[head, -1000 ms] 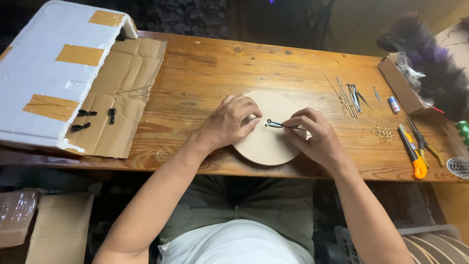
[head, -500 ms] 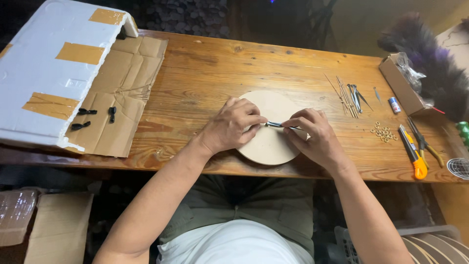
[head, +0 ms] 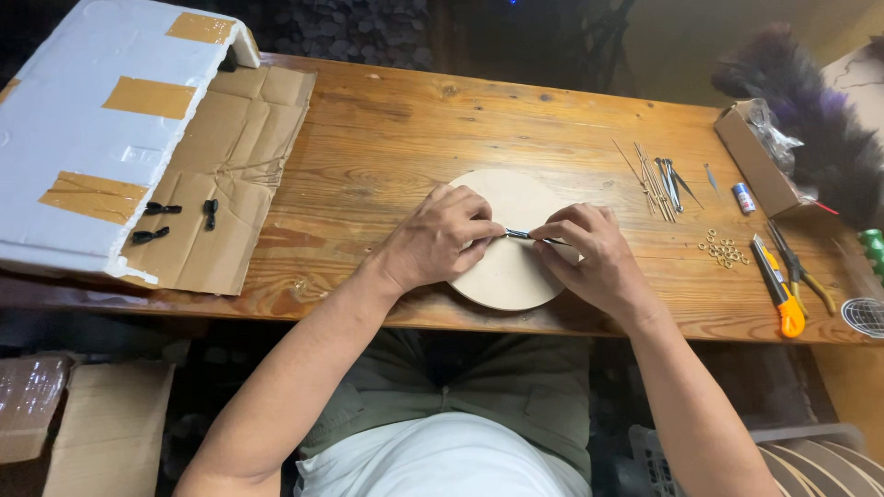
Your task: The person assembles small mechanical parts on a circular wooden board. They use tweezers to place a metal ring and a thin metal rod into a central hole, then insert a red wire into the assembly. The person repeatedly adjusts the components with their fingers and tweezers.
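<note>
- The big wooden table (head: 387, 129) carries everything, and the person sits at its near edge so both arms can reach.
- A white foam board (head: 83, 129) with brown tape strips leans over the far left corner, out of the way of the hands.
- A flat sheet of cardboard (head: 230, 175) lies beside it near the left edge, with three small black bits (head: 170, 219) on it.
- A pale round wooden disc (head: 516, 248) lies flat at the middle of the near edge, right in front of the person, like a little work mat under the hands.
- An open cardboard box (head: 755, 156) sits near the far right corner.
- The left hand (head: 437, 241) rests on the disc with its fingers curled in, pinching one end of a thin metal pin (head: 525, 236).
- The right hand (head: 594, 258) is also curled and pinches the other end, so the pin is held steady just above the disc.
- An orange cutter knife (head: 778, 296) and yellow-handled pliers (head: 799, 269) lie near the right edge, close to the right hand.
- A bunch of thin sticks and pins (head: 656, 177) lies just past the disc, towards the far right.
- Small gold rings (head: 725, 249) sit in a little heap between the disc and the knife, easy to pick from.
</note>
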